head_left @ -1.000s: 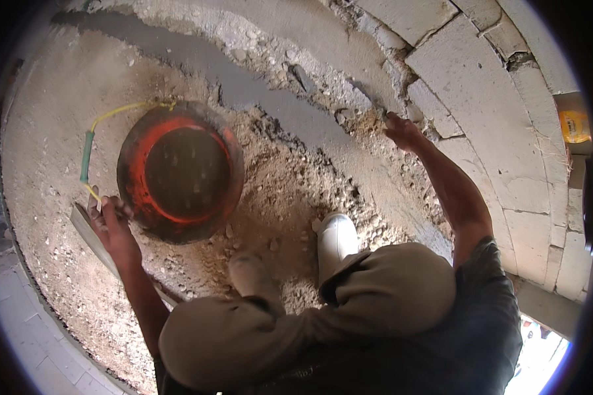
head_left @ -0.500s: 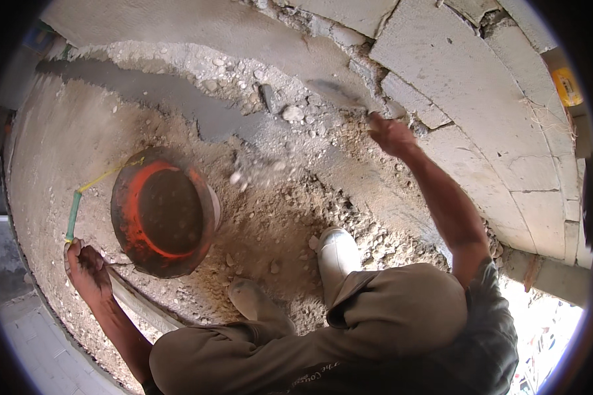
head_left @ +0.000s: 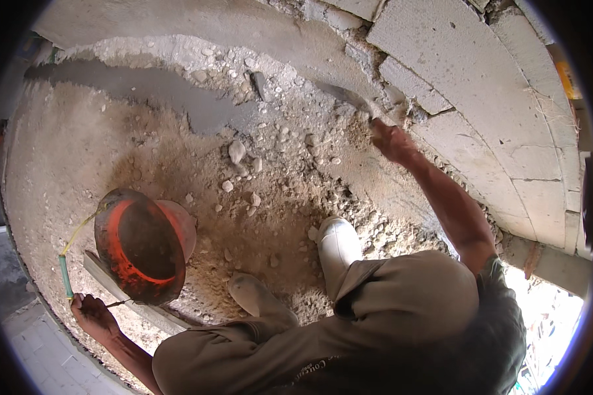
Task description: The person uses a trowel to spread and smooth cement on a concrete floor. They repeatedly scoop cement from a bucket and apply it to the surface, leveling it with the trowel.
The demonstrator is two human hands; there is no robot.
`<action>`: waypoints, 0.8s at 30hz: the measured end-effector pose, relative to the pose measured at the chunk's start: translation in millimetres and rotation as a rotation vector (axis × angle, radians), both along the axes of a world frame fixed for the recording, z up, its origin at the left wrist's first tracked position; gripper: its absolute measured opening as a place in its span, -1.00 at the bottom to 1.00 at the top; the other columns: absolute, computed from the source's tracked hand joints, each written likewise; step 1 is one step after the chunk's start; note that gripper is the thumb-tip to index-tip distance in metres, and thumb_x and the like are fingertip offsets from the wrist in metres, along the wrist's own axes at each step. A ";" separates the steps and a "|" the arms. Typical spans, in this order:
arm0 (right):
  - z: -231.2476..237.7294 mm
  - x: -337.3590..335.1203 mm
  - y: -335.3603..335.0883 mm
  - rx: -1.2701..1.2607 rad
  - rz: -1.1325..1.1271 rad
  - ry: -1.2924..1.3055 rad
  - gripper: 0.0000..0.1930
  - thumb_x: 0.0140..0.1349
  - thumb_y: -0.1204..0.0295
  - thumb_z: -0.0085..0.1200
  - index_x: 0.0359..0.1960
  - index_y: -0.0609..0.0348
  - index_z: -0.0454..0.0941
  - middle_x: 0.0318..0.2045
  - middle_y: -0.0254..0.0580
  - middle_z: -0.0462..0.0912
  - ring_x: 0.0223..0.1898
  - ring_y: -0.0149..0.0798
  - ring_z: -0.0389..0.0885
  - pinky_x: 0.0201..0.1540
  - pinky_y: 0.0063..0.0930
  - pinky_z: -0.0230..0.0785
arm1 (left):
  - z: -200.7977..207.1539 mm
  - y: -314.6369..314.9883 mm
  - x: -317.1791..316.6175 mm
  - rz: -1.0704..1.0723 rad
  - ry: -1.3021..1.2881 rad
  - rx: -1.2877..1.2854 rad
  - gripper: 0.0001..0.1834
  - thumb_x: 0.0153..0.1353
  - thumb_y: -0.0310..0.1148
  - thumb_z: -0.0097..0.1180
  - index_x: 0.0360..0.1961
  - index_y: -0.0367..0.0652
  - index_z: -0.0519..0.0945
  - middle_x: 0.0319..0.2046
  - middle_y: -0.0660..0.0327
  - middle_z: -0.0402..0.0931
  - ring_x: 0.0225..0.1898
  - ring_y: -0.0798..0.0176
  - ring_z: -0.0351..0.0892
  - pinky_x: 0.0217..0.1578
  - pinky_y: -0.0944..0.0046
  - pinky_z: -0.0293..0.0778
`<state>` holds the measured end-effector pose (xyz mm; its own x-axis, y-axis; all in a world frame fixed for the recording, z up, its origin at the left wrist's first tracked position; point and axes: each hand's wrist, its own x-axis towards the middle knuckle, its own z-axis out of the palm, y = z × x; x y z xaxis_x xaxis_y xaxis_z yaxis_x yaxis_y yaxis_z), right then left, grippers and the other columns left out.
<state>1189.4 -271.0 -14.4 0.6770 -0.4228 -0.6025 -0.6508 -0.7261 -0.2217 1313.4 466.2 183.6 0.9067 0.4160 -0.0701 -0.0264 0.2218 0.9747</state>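
Observation:
My left hand (head_left: 93, 316) is closed on the handle of a bucket (head_left: 145, 247), at the lower end of its green grip (head_left: 65, 275). The bucket is tilted with its mouth toward me; its inner wall shows orange under a dark grey coating. At upper right my right hand (head_left: 395, 143) is wrapped round the handle of a trowel. The trowel's grey blade (head_left: 342, 94) points left over the rubble along the foot of the wall; whether it touches is unclear.
A strip of wet grey mortar (head_left: 158, 89) runs along the wall base at upper left. Loose stones (head_left: 237, 151) lie on the rough ground. A wooden board (head_left: 118, 286) lies beside the bucket. My white boot (head_left: 338, 243) stands near the middle. Block wall (head_left: 441, 59) rises at right.
My left hand has moved down toward me, and the bucket has come nearer and left with it. Stones that were blurred in motion now lie still. The trowel's blade is sharper to see.

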 end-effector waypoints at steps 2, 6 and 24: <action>-7.4 -3.0 12.3 0.610 -0.389 -0.405 -0.56 0.52 0.21 -0.20 0.34 0.05 0.30 -0.02 0.03 0.57 -0.12 -0.18 0.60 -0.05 -0.26 0.56 | -6.4 21.2 -3.8 -0.042 0.046 -0.001 -0.82 0.36 -0.30 0.09 -0.38 -0.09 0.44 -0.64 0.49 0.07 -0.62 0.55 0.01 -0.58 0.44 0.00; 2.9 -26.0 -10.2 0.282 0.207 -0.273 -0.60 0.50 0.27 -0.14 0.28 0.11 0.32 0.01 -0.05 0.55 -0.29 -0.22 0.59 -0.16 -0.21 0.56 | -15.4 58.9 9.2 -0.263 0.104 0.040 -0.80 0.37 -0.26 0.10 -0.14 -0.16 0.52 -0.49 0.44 0.29 -0.44 0.51 0.24 -0.35 0.40 0.22; -12.2 23.9 2.0 0.785 -0.331 -0.481 -0.50 0.52 0.27 -0.17 0.42 0.12 0.17 0.08 0.05 0.49 -0.05 -0.13 0.54 0.08 -0.36 0.49 | 14.6 -207.0 105.1 -0.886 -0.355 1.591 -0.33 0.33 -0.14 0.13 0.37 -0.22 0.28 0.36 -0.10 0.21 0.44 -0.07 0.09 0.42 0.04 0.03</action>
